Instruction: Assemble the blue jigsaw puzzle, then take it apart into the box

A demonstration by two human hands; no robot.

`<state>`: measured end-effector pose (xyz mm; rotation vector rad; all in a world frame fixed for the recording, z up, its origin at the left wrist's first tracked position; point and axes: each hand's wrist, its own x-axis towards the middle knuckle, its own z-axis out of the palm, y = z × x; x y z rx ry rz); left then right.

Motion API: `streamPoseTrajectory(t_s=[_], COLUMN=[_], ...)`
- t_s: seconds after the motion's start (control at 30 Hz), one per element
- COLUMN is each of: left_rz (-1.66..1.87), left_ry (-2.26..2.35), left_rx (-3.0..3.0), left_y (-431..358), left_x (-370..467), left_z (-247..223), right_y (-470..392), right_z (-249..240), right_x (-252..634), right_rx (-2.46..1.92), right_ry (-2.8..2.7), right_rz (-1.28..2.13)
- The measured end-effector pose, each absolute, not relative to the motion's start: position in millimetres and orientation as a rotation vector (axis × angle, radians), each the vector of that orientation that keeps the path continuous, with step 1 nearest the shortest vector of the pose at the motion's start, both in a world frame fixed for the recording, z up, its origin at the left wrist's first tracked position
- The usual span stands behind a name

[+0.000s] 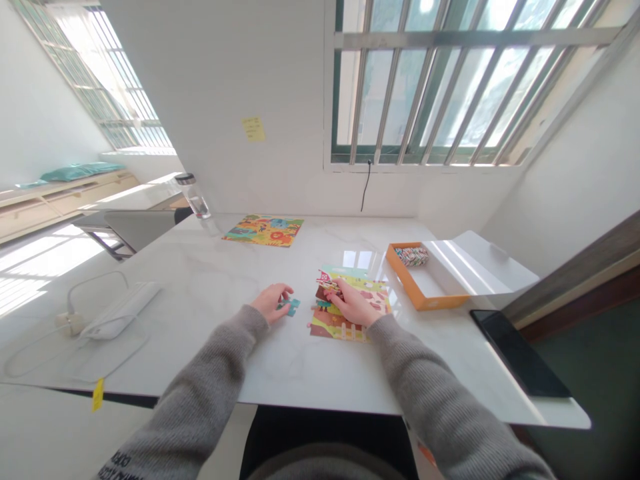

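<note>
My left hand [273, 301] is closed on a teal puzzle piece [294, 307], low over the white table, with thumb and fingertips at the piece's edge. My right hand [353, 303] is closed on some puzzle pieces [324, 279], one with a red roof-like print; their exact number cannot be made out. Beneath that hand lies a partly joined jigsaw puzzle [373, 285] with a farm picture in yellow, green and brown. Its left edge has uneven knobs and gaps. My right palm and wrist cover part of the picture.
An orange-rimmed box [407, 287] holding a pile of pieces [413, 256] stands at right, its white lid [493, 263] behind. A black tablet-like slab [517, 353] lies near the right edge. Toward the back are a colourful picture sheet [267, 230] and a clear bottle [197, 199]. A power strip [120, 310] with cables lies left.
</note>
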<state>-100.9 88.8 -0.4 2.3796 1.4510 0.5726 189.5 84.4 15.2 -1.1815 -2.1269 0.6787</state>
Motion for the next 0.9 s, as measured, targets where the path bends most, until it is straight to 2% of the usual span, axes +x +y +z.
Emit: streamPoseTrajectory(t_s=[0.17,0.27,0.5,0.73,0.9], left_rz=[0.305,0.258,0.468,0.687,0.810], left_ry=[1.514,1.496,1.576,1.648,1.280], left_rx=[2.524,2.505,2.248,2.245,2.171], left_y=[92.6,97.6,90.2,79.6,81.3], left_x=[-112.2,-111.0,-86.3,-14.5,5.8], left_z=[3.9,4.1,6.1,23.9,10.8], right_y=[82.3,82.9,83.8,83.7,85.7], right_z=[19.3,17.9,16.1,11.7,8.2], right_x=[188.7,188.7,188.0,183.6,185.1], right_rx=[-1.172,-1.177,-1.179,-1.161,-1.147], right_ry=[-2.116,-2.110,-2.138,-2.105,-2.097], right_rz=[0.698,0.691,0.647,0.621,0.550])
